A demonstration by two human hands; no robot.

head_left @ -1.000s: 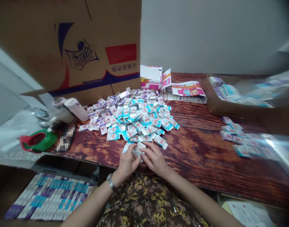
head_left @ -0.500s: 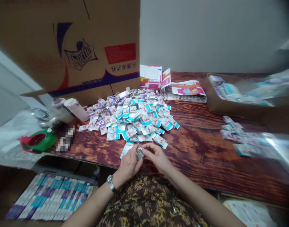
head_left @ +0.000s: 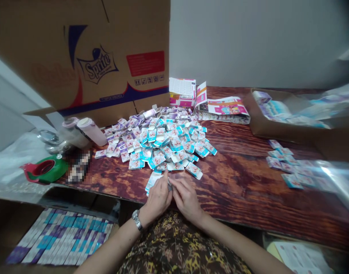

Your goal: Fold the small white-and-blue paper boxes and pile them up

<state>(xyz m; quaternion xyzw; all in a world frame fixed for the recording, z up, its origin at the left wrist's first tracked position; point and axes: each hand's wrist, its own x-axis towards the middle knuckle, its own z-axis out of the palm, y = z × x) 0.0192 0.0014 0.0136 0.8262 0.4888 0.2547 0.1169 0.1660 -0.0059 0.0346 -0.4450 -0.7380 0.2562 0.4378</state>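
Observation:
My left hand (head_left: 156, 196), with a metal watch on its wrist, and my right hand (head_left: 188, 198) meet at the table's front edge. Both are closed, pinching a small printed carton (head_left: 170, 185) between the fingertips. Most of that carton is hidden by my fingers. A white and light-blue printed piece (head_left: 152, 182) lies flat beside my left fingers, partly covered by them. Just beyond my hands spreads a heap of small cartons (head_left: 163, 144) in white, blue and purple, several with their end flaps standing open.
A tall cardboard box (head_left: 120, 95) stands behind the heap. To the left are a pale bottle (head_left: 91, 131) and a green tape roll (head_left: 56, 170). Small packs (head_left: 279, 156) lie right, near an open carton box (head_left: 277, 131). Packed rows of cartons (head_left: 62, 238) sit below left.
My right hand has turned inward and drawn closer to my left, so the fingers now cover more of the small carton. The heap looks the same.

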